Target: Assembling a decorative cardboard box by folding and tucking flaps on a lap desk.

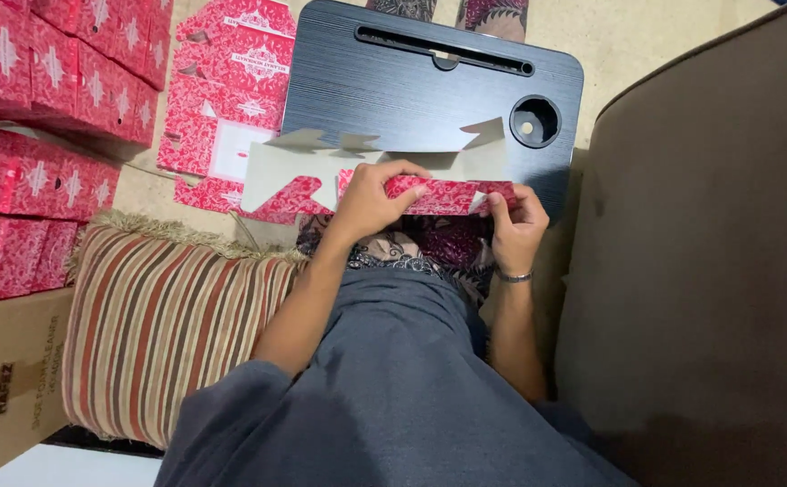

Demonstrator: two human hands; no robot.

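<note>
Left hand (pixel 371 200) and right hand (pixel 517 221) each pinch the flat red patterned cardboard box blank (pixel 384 176) over the black ribbed lap counter (pixel 411 90)

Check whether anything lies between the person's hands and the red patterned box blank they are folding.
Nothing visible does: the left hand and right hand both grip the box blank directly, above the black lap desk.

Both hands (pixel 438 212) on red carton (pixel 443 194)
</note>
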